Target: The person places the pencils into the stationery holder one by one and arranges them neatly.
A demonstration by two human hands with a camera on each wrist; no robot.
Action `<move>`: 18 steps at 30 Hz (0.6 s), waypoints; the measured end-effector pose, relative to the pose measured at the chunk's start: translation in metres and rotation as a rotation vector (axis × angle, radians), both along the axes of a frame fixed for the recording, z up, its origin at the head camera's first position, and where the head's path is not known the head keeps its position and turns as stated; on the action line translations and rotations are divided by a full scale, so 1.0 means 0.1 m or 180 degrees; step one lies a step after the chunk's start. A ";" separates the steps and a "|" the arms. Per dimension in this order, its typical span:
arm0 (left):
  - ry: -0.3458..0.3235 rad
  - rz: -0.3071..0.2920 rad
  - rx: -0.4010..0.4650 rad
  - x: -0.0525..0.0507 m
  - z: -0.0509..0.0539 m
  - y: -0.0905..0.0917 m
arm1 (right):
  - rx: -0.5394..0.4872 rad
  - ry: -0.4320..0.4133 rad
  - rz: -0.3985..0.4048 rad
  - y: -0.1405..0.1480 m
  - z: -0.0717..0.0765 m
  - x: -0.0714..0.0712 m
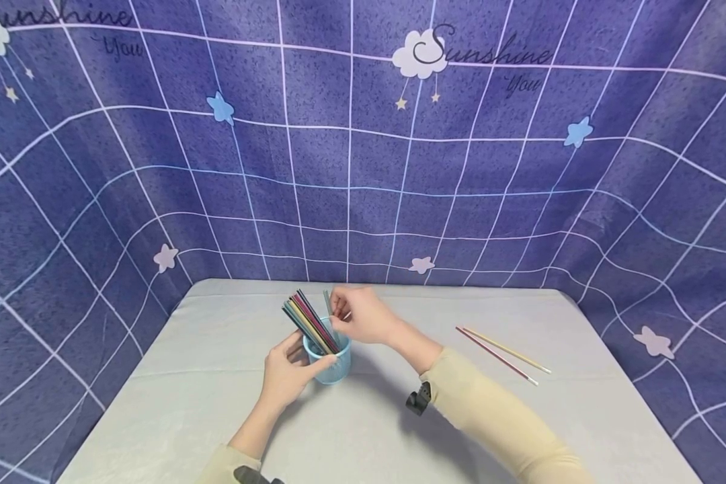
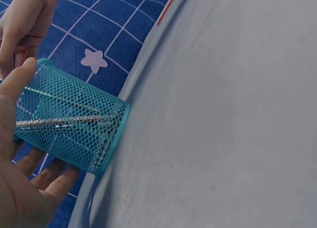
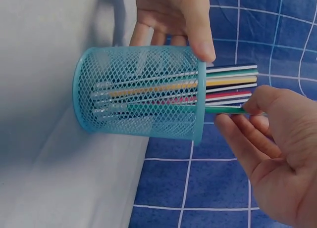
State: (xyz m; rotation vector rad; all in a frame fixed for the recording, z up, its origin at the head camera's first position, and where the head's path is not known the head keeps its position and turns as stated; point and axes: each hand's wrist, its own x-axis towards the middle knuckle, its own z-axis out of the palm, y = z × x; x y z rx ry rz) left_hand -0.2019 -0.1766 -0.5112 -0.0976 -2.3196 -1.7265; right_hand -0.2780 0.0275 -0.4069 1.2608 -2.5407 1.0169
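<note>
A light-blue wire-mesh pencil cup [image 1: 333, 372] stands on the table, with a bundle of thin coloured pencils [image 1: 305, 314] leaning left out of its mouth. My left hand [image 1: 286, 373] grips the cup from the left, its thumb near the rim and fingers on the far side. At the cup's right side, my right hand [image 1: 366, 316] pinches a green pencil [image 3: 225, 110] between thumb and fingertips. That pencil's lower part shows inside the cup through the mesh in the right wrist view. The left wrist view shows the cup [image 2: 74, 116] between the left thumb and fingers.
To the right on the white-covered table [image 1: 399, 430] lie a red pencil [image 1: 496, 355] and a yellow pencil [image 1: 508, 349], both with pale ends. A purple-blue grid-patterned cloth [image 1: 314, 161] stands behind the table and along its sides.
</note>
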 end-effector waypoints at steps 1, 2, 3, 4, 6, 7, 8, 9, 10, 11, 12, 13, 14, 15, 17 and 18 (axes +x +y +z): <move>-0.0006 -0.0001 -0.0001 0.00 0.00 0.00 | 0.0024 0.0019 0.0005 -0.01 0.00 0.00; -0.0011 -0.0001 -0.0007 0.00 0.00 0.00 | 0.0045 0.0038 0.0012 -0.02 0.00 0.01; -0.0019 0.0004 -0.0013 0.01 0.00 -0.01 | 0.0081 0.0062 0.0012 -0.03 0.00 0.02; -0.0023 0.0010 -0.0026 0.01 0.01 -0.01 | 0.0119 0.0084 0.0014 -0.04 0.00 0.02; -0.0019 0.0023 -0.0057 0.01 0.01 0.00 | 0.0227 0.0126 -0.0010 -0.06 -0.01 0.03; -0.0020 0.0026 -0.0058 0.01 0.02 0.00 | 0.0276 0.0149 -0.0021 -0.07 -0.01 0.03; -0.0017 0.0027 -0.0064 0.01 0.02 0.00 | 0.0314 0.0164 -0.0028 -0.08 -0.02 0.03; -0.0012 0.0028 -0.0063 0.01 0.02 0.00 | 0.0355 0.0173 -0.0036 -0.09 -0.02 0.03; -0.0004 0.0023 -0.0070 0.01 0.02 0.00 | 0.0388 0.0178 -0.0047 -0.10 -0.03 0.02; -0.0002 0.0016 -0.0074 0.01 0.01 0.01 | 0.0418 0.0181 -0.0062 -0.12 -0.03 0.02; -0.0005 0.0010 -0.0078 0.01 0.01 0.01 | 0.0430 0.0179 -0.0070 -0.13 -0.04 0.02; -0.0001 0.0004 -0.0082 0.01 0.01 0.01 | 0.0438 0.0182 -0.0075 -0.15 -0.04 0.02; 0.0001 0.0003 -0.0094 0.00 0.00 0.01 | 0.0441 0.0177 -0.0076 -0.17 -0.04 0.02; 0.0007 0.0001 -0.0093 0.00 0.00 0.01 | 0.0445 0.0175 -0.0083 -0.19 -0.04 0.02; 0.0021 -0.0010 -0.0090 0.00 0.00 0.00 | 0.0439 0.0174 -0.0100 -0.22 -0.04 0.02; 0.0031 -0.0016 -0.0081 0.00 0.00 0.00 | 0.0432 0.0171 -0.0104 -0.24 -0.04 0.02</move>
